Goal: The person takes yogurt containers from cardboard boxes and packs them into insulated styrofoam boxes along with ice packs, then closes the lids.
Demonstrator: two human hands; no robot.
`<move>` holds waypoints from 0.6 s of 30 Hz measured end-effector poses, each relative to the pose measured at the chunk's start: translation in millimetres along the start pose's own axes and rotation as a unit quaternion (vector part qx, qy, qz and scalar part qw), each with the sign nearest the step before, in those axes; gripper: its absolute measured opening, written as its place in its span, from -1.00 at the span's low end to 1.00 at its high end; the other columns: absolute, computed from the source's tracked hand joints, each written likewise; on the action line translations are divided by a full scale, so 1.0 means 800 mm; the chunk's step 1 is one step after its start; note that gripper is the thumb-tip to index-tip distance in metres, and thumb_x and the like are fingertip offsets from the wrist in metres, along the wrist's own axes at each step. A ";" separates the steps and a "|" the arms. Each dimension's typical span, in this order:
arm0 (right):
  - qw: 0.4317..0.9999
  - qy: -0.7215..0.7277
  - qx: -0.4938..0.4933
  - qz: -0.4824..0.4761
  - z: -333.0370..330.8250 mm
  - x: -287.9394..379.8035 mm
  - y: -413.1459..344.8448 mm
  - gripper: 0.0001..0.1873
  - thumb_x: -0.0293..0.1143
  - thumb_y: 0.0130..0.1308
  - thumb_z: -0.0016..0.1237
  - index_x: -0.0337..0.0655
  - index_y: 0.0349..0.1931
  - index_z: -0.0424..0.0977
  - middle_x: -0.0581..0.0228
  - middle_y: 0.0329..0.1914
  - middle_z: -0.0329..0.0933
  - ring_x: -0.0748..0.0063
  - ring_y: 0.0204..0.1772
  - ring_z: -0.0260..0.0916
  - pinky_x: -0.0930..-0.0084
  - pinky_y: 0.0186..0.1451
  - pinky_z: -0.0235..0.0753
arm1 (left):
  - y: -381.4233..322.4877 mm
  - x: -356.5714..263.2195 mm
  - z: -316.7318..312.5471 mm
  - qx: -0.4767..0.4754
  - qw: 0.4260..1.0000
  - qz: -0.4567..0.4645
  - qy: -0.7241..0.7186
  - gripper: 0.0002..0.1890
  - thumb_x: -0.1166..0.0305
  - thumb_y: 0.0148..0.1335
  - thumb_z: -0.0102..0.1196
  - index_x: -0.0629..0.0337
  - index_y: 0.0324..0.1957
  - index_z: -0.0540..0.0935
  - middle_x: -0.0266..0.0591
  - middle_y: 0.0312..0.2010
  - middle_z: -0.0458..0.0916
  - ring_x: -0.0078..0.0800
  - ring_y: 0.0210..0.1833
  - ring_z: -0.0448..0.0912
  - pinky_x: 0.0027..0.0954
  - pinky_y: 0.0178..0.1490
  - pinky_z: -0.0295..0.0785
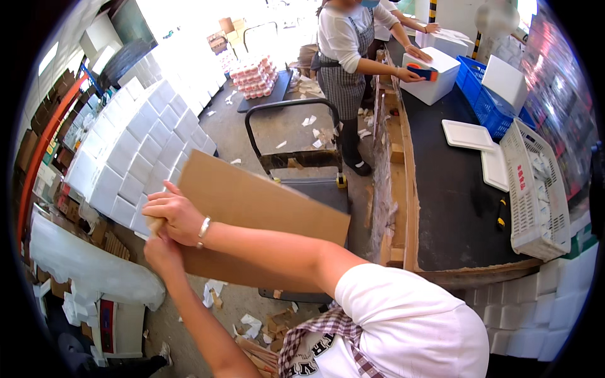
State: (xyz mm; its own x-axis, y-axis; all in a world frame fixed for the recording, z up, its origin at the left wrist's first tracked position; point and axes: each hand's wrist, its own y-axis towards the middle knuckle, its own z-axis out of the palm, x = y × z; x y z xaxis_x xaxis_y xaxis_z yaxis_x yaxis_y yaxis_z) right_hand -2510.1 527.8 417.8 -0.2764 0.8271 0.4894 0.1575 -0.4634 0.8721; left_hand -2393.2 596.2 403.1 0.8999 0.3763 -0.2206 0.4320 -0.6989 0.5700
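A flat brown cardboard piece, perhaps a folded carton, slants in front of me above a black platform trolley. At its left end my right hand, with a silver bracelet on the wrist, curls around a small tan piece. My left hand grips the same tan piece from just below, and the two hands touch. Whether this piece belongs to the cardboard or is separate, I cannot tell. My right forearm crosses over the cardboard.
White foam boxes are stacked at left. A black-topped workbench at right bears a white plastic crate, blue crates, white lids and a yellow-black cutter. A co-worker holds a tape dispenser against a foam box. Scraps litter the floor.
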 end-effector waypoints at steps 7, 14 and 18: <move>0.921 -0.018 0.379 0.089 -0.134 0.066 -0.069 -0.56 -0.62 -0.09 -0.04 -0.07 -0.13 0.59 -0.05 -0.27 0.54 -0.08 -0.22 0.49 0.13 0.18 0.46 | 0.005 0.089 0.049 -0.012 0.993 -0.091 -0.073 -0.38 -0.07 0.34 -0.21 0.37 -0.45 0.62 0.28 -0.44 0.56 0.31 -0.34 0.52 0.09 -0.24 0.39; 0.724 -0.593 0.303 0.179 -0.604 0.163 -0.102 -0.73 -0.53 0.31 -0.23 -0.23 -0.14 0.58 0.18 -0.24 0.64 0.27 -0.11 0.57 0.33 0.15 0.41 | -0.043 0.296 0.067 -0.103 0.955 -0.273 0.053 -0.37 -0.03 0.36 -0.24 0.37 -0.43 0.67 0.25 -0.42 0.62 0.24 -0.29 0.58 0.08 -0.17 0.44; 0.567 -0.740 0.115 0.342 -0.875 0.238 -0.139 -0.68 -0.25 0.34 -0.12 -0.29 -0.10 0.56 -0.07 -0.17 0.61 -0.02 -0.11 0.56 0.25 0.00 0.47 | -0.083 0.358 0.081 -0.158 0.926 -0.340 0.050 -0.39 -0.01 0.35 -0.23 0.39 -0.38 0.68 0.24 -0.43 0.63 0.20 -0.30 0.60 0.04 -0.18 0.44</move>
State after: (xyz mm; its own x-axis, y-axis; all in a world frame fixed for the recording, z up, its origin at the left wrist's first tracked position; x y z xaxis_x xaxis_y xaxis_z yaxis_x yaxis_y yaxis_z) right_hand -3243.7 514.1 415.7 0.9964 -0.0810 0.0265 -0.0851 -0.9244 0.3719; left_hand -2160.2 711.1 250.5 0.4100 0.7293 -0.5477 0.8424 -0.0726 0.5339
